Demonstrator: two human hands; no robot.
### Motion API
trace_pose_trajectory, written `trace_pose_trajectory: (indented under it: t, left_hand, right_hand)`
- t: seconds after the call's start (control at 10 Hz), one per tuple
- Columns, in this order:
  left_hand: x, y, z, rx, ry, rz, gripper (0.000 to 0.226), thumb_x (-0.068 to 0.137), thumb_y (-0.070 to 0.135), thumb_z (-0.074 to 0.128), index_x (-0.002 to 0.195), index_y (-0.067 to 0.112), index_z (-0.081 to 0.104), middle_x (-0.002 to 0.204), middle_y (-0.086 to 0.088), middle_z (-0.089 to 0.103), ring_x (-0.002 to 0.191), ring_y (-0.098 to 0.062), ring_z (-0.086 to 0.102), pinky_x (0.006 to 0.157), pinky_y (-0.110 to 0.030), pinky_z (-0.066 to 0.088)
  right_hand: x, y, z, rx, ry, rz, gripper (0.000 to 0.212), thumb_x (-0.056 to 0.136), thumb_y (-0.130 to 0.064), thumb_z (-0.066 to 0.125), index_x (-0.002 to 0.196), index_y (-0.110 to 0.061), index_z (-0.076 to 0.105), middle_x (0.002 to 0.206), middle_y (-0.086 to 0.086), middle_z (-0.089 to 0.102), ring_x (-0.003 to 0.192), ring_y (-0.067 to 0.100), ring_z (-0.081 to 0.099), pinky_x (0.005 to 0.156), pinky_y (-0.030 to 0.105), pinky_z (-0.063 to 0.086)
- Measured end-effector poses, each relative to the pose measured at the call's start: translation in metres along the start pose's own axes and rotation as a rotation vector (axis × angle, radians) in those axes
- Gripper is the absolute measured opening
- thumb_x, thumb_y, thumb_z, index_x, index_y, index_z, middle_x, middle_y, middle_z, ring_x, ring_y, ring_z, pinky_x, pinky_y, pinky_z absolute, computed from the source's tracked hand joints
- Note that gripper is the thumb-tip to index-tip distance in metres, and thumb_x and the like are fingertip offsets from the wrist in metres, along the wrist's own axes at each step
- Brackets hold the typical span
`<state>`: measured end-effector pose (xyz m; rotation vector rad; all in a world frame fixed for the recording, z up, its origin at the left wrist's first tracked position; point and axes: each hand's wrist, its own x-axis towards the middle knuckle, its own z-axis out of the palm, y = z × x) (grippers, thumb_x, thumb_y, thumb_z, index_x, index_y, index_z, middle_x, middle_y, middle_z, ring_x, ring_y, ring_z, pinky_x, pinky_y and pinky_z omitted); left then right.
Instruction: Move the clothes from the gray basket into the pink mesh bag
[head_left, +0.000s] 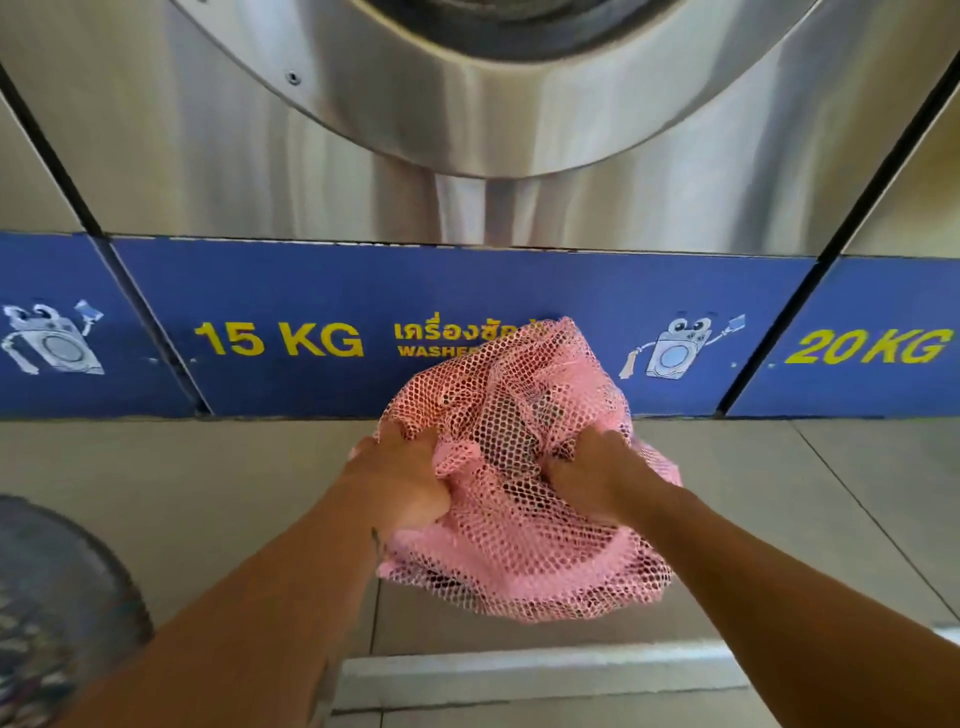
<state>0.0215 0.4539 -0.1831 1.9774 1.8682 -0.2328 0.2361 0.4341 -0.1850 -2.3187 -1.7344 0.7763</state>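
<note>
A pink mesh bag (524, 540) hangs bunched above the tiled floor in front of a washer. My left hand (400, 478) grips its left side and my right hand (592, 475) grips its right side, both fists closed on the netting. Dark cloth shows through the mesh between my hands. The gray basket (57, 597) sits at the lower left edge of the view, blurred, with mottled clothes inside; only part of it shows.
A steel washing machine (467, 130) stands straight ahead with its round door rim at the top. Below it runs a blue panel (280, 291) marked 15 KG; a 20 KG panel is at right. Beige floor tiles (218, 478) and a pale step edge (519, 675) lie underneath.
</note>
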Motion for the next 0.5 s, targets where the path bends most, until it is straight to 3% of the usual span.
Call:
trace_pose_trajectory:
  t: [0.1,0.2,0.3,0.4,0.5]
  left_hand:
    - [-0.013,0.01,-0.016,0.03,0.033,0.022,0.071,0.084,0.037,0.063,0.149,0.024,0.037,0.158,-0.013,0.025,0.14,-0.038,0.037,0.111,-0.048,0.04]
    - [-0.033,0.016,-0.029,0.068,0.059,0.025,0.062,0.083,0.028,0.063,0.141,0.018,0.045,0.148,-0.014,0.034,0.134,-0.038,0.041,0.104,-0.047,0.044]
    - [-0.06,0.025,-0.039,0.032,0.099,0.052,0.046,0.08,0.022,0.06,0.125,0.015,0.052,0.136,-0.013,0.043,0.12,-0.034,0.05,0.091,-0.042,0.049]
    - [-0.086,0.033,-0.046,-0.056,0.126,0.126,0.028,0.081,0.014,0.058,0.108,0.009,0.06,0.115,-0.008,0.057,0.085,-0.017,0.055,0.07,-0.032,0.049]
    - [-0.1,0.039,-0.053,-0.096,0.119,0.158,0.043,0.083,0.014,0.058,0.126,0.011,0.06,0.119,-0.005,0.057,0.094,-0.017,0.055,0.079,-0.03,0.05]
  right_hand:
    - [-0.006,0.0,-0.005,-0.005,-0.025,-0.01,0.073,0.091,-0.056,0.05,0.142,-0.007,0.032,0.14,0.02,0.049,0.111,0.033,0.057,0.076,0.029,0.047]
    - [-0.022,-0.001,-0.018,-0.032,-0.048,-0.025,0.077,0.09,-0.057,0.05,0.15,-0.016,0.022,0.151,0.017,0.04,0.129,0.038,0.048,0.099,0.041,0.043]
    - [-0.045,0.001,-0.034,-0.055,-0.052,-0.041,0.08,0.089,-0.057,0.048,0.154,-0.024,0.014,0.159,0.014,0.028,0.14,0.038,0.037,0.111,0.047,0.036]
    - [-0.069,-0.002,-0.05,-0.158,0.016,-0.094,0.075,0.088,-0.06,0.045,0.152,-0.027,0.021,0.159,0.013,0.028,0.137,0.038,0.04,0.108,0.051,0.039]
    - [-0.085,-0.011,-0.06,-0.256,0.085,-0.162,0.073,0.089,-0.061,0.043,0.151,-0.028,0.021,0.159,0.013,0.023,0.135,0.04,0.042,0.106,0.052,0.042]
